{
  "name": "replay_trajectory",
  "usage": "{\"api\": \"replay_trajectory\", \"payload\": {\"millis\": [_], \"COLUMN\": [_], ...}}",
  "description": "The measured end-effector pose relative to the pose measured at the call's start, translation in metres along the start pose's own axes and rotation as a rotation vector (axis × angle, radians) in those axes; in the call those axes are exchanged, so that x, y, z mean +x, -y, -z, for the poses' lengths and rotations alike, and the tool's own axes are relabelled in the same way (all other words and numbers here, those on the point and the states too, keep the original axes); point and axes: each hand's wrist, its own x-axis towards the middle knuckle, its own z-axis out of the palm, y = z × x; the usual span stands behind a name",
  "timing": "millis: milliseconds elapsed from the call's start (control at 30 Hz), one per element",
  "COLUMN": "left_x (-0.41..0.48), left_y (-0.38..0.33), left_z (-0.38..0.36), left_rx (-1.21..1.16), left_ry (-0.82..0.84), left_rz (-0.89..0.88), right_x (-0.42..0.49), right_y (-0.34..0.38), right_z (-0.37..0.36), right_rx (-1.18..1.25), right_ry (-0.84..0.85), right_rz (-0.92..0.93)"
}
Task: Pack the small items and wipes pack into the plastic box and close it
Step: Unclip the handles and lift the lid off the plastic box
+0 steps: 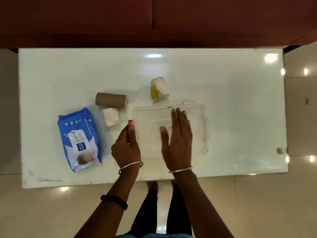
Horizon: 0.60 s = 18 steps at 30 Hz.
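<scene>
A clear plastic box [151, 114] with its lid on sits in the middle of the white table [240, 100]. My right hand [178, 140] lies flat on the lid, fingers spread. My left hand [127, 146] pinches the red latch [130, 122] on the box's left side. To the left lie a blue wipes pack [79, 140], a brown cardboard roll [110, 100] and a small white bundle [111, 116]. A white and yellow wrapped roll [158, 89] stands just beyond the box.
A dark red sofa [154, 19] runs along the table's far edge. Something small and white [189, 102] peeks out behind the box. Glossy floor tiles surround the table, and my legs stand at its near edge.
</scene>
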Motion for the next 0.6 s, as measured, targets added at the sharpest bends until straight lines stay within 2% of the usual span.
{"api": "replay_trajectory", "payload": {"millis": [67,167,533,600], "left_x": [0.002,0.008,0.032,0.031], "left_y": [0.004,0.012,0.048,0.052], "left_z": [0.0,0.001,0.006,0.007], "left_rx": [0.019,0.034,-0.393,-0.422], "left_ry": [0.02,0.05,0.445,0.467], "left_rz": [-0.018,-0.039,0.368,0.379], "right_x": [-0.008,-0.011,-0.011,-0.011], "right_y": [-0.001,-0.011,-0.006,0.001], "right_z": [-0.016,-0.025,-0.026,-0.025], "right_rx": [-0.131,-0.323,-0.379,-0.356], "right_ry": [0.151,0.182,0.209,0.194], "right_rz": [0.034,0.046,0.063,0.032]}}
